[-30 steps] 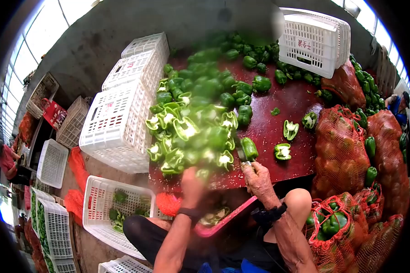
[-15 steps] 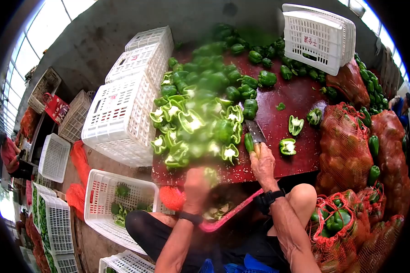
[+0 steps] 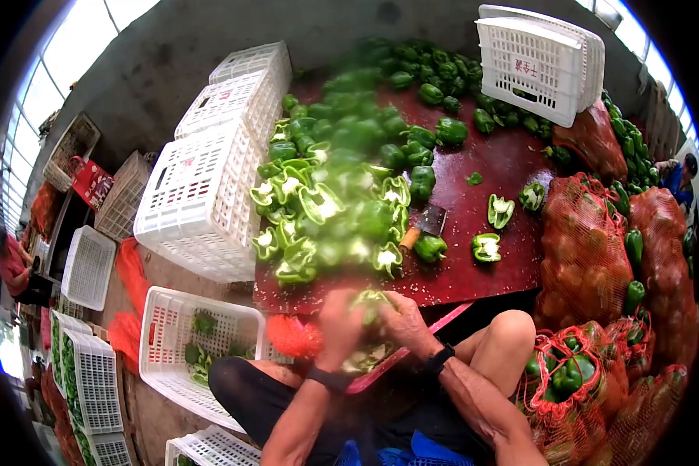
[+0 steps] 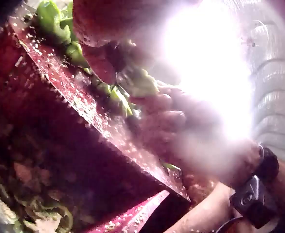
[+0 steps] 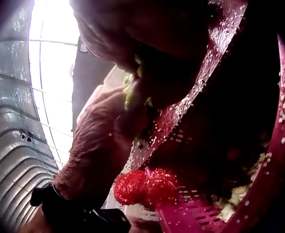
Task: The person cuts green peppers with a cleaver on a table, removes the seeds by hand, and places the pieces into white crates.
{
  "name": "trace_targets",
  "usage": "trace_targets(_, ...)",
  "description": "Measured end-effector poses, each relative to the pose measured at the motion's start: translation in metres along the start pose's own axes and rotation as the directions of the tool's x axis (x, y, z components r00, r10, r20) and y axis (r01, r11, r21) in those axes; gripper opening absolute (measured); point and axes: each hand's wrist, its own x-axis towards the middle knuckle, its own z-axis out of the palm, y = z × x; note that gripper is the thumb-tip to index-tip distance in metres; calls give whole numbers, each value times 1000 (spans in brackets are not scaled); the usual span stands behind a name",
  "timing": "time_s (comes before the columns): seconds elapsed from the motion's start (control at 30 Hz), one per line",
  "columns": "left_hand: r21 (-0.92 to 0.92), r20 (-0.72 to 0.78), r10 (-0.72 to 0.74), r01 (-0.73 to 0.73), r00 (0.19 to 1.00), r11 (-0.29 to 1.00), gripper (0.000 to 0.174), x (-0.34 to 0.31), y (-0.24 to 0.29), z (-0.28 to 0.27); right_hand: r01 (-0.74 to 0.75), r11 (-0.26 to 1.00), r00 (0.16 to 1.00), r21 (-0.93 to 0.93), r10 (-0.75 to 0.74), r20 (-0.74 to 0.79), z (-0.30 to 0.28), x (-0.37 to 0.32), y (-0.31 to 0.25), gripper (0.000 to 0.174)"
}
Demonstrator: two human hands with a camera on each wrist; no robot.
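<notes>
At the front edge of the dark red table, my left hand and right hand meet around a cut green pepper piece. Fingers of both curl on it. The left wrist view shows the pepper piece between my left hand and the right hand's fingers. In the right wrist view a bit of the pepper shows between the two hands. A cleaver lies on the table beside a whole pepper.
A heap of halved and whole peppers covers the table's left. White crates stand left and at the back right. Red mesh sacks sit on the right. A pink basket with scraps lies under the table edge.
My right hand has let go of the cleaver, which now lies on the table, and has come back to the front edge to join my left hand on the pepper piece.
</notes>
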Motion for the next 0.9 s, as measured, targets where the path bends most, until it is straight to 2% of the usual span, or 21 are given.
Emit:
trace_targets(0.03,-51,18,-72,73,997,996,20,-1,-3,-2,203,955,979,-215,-196,51,-4,2,-2,26)
trace_targets(0.07,-95,32,-94,97,995,991,18,0,-7,-4,390,826,918,-408,-384,100,-8,4,-5,25)
trace_targets(0.1,-139,49,-115,121,992,983,17,0,-11,-6,224,943,974,-247,-219,48,-9,4,-10,24)
trace_targets(0.13,-181,66,-136,146,989,973,16,1,-15,-7,42,997,999,-71,-40,28,-10,2,-14,24)
trace_targets(0.17,-250,79,-193,207,978,946,16,1,-19,-7,-145,984,989,108,141,41,-10,0,-19,23)
trace_targets(0.2,-317,96,-249,266,964,910,16,3,-17,-10,-140,986,989,86,137,48,-11,-1,-29,22)
trace_targets(0.27,-420,158,-413,440,897,794,13,5,-12,-16,1,994,996,109,-11,84,-9,-1,-25,22)
trace_targets(0.3,-469,176,-452,479,874,743,13,4,-13,-18,72,990,991,123,-85,101,-7,0,-31,22)
trace_targets(0.33,-514,196,-489,513,850,687,13,4,-14,-20,-194,942,968,275,139,207,-9,-8,-54,24)
trace_targets(0.37,-557,217,-522,544,825,628,13,4,-15,-22,-115,976,970,183,71,231,-7,-7,-46,24)
trace_targets(0.43,-547,187,-544,547,818,634,11,4,-20,-24,59,998,955,2,-57,290,-5,-6,-33,26)
trace_targets(0.47,-541,174,-554,549,814,637,10,4,-23,-24,33,986,953,-162,18,302,-3,-8,-27,27)
trace_targets(0.5,-458,103,-476,466,874,757,9,4,-25,-25,14,946,945,-323,92,312,-1,-9,-26,28)
trace_targets(0.57,-253,-6,-279,268,960,930,8,3,-29,-27,335,811,928,-480,-195,318,1,-6,-5,28)
trace_targets(0.63,-198,-5,-213,208,977,958,8,2,-16,-30,260,734,965,-627,-213,152,3,-3,-15,28)
trace_targets(0.67,-169,-4,-180,177,984,970,8,2,-11,-30,209,881,975,-424,-220,22,0,-6,-20,27)
trace_targets(0.7,-155,20,-139,141,990,978,9,0,-13,-27,-2,969,999,-246,-8,-40,1,-1,-2,28)
trace_targets(0.77,-129,61,-58,66,996,989,12,-4,-21,-20,-13,991,999,-136,7,-46,0,1,1,32)
trace_targets(0.8,-94,88,-87,95,992,991,12,-4,-7,-23,-54,992,999,-111,54,-1,0,0,-9,33)
trace_targets(0.83,-162,126,-121,141,985,977,12,-7,-8,-20,-96,991,994,-88,101,47,-1,-4,-24,35)
trace_targets(0.9,-216,173,-248,283,953,934,14,-13,-6,-15,-106,976,993,-191,114,27,2,-6,-24,35)
